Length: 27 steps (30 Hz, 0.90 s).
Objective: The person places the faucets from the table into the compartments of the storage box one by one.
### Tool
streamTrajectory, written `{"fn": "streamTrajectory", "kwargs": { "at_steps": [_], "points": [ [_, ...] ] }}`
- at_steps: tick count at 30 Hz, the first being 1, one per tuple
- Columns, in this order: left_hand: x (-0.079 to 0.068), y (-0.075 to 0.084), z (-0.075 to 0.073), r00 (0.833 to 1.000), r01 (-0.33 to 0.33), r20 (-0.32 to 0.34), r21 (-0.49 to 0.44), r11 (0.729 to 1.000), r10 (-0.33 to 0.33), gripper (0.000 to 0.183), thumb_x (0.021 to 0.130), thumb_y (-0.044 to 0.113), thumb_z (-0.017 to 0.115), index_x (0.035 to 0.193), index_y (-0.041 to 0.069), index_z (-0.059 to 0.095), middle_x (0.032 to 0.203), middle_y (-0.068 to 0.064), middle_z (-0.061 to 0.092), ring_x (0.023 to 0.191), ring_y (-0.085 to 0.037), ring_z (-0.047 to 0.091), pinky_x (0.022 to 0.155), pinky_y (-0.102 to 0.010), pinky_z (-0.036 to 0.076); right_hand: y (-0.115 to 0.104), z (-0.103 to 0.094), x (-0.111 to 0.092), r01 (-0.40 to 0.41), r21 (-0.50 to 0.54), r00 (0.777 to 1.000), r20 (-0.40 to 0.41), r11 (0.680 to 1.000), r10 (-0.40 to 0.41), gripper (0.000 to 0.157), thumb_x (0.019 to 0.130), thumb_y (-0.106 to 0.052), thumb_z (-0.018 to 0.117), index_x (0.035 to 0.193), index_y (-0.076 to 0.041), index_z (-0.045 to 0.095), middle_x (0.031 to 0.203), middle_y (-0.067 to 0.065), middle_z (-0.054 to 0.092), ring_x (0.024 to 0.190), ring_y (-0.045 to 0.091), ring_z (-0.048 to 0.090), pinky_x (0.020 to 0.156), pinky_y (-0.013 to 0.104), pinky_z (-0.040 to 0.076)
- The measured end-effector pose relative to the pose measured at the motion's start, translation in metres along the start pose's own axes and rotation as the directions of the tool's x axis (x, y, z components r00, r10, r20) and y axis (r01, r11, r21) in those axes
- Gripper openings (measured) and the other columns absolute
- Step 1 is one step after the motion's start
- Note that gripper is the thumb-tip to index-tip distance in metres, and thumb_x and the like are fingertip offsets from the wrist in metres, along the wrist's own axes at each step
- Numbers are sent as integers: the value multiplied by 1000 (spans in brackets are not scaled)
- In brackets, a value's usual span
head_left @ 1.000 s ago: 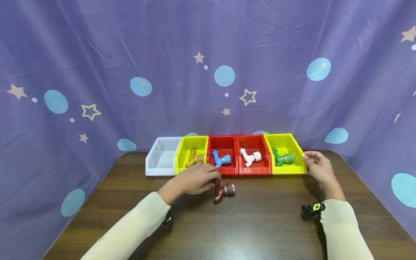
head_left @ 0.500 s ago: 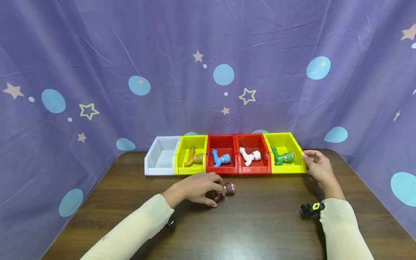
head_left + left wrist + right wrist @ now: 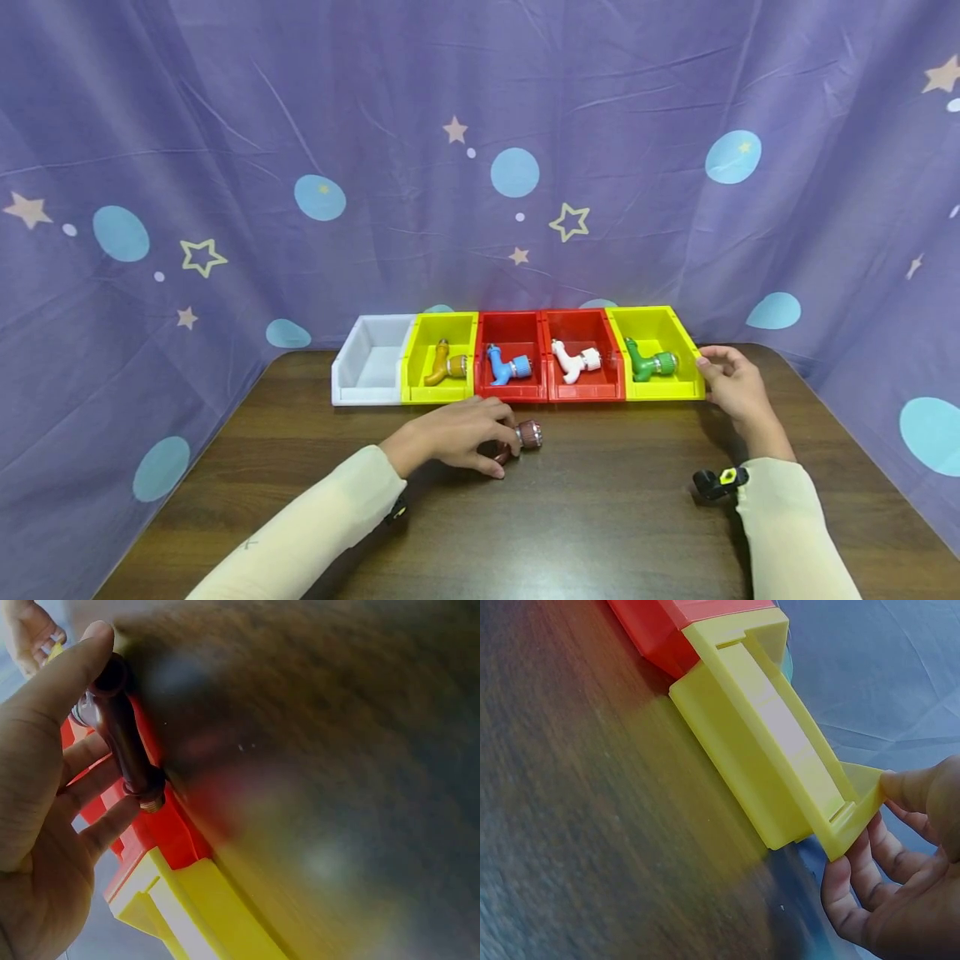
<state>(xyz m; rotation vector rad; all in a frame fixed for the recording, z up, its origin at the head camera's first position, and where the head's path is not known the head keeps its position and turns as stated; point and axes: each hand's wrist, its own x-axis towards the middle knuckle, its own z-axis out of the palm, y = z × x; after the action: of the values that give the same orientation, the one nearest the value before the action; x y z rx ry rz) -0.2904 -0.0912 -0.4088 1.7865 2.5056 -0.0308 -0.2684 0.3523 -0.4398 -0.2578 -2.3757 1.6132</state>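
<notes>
My left hand [image 3: 461, 432] holds a dark brown tap [image 3: 126, 739] over the table in front of the bins. In the left wrist view the thumb lies by its spout and the fingers run behind its body; the head view shows its ribbed knob poking out past the fingers. My right hand [image 3: 738, 392] pinches the right wall of the rightmost yellow bin [image 3: 739, 765], thumb at the rim and fingertips against the side. Inside that bin lies a green tap [image 3: 651, 362]. A white tap [image 3: 576, 362] and a blue tap [image 3: 508, 367] lie in the two red bins.
Left of the red bins stands another yellow bin [image 3: 420, 333] with a mustard tap [image 3: 444, 365] in it. A white bin [image 3: 366, 395] ends the row, with nothing inside. The bins stand along the back of the wooden table [image 3: 600, 517], before a purple curtain [image 3: 405, 100].
My left hand has moved slightly down and right, and its fingers have closed round the brown tap, now largely covering it. My right hand stays at the yellow bin.
</notes>
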Motion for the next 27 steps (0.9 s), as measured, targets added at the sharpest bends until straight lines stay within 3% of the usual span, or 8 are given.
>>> {"fn": "streamTrajectory", "kwargs": {
  "at_steps": [13,20,27],
  "points": [
    [0,14,-13,996,-74,-38,88,993,77,29,90,53,74,111,33,73,113,7,60,109,-10,52,89,-27,41,-2,-2,1,4,-7,1000,-8,1000,-4,41,108,-30,51,137,-1,49,112,16,63,83,9,59,66,30,56],
    [-5,19,-23,995,-64,-62,160,985,75,31,87,52,78,111,32,74,116,6,61,113,-13,53,93,-30,42,0,-1,1,-4,-19,1000,-8,1000,4,42,108,-31,51,138,-1,50,111,16,62,83,11,58,67,31,57],
    [-18,12,-32,996,-37,-77,199,979,53,31,86,50,80,110,31,74,112,6,61,110,-14,54,92,-33,43,1,2,1,-2,-13,1000,-10,1000,2,41,108,-28,51,139,-1,50,114,20,61,82,10,59,67,31,57]
  ]
}}
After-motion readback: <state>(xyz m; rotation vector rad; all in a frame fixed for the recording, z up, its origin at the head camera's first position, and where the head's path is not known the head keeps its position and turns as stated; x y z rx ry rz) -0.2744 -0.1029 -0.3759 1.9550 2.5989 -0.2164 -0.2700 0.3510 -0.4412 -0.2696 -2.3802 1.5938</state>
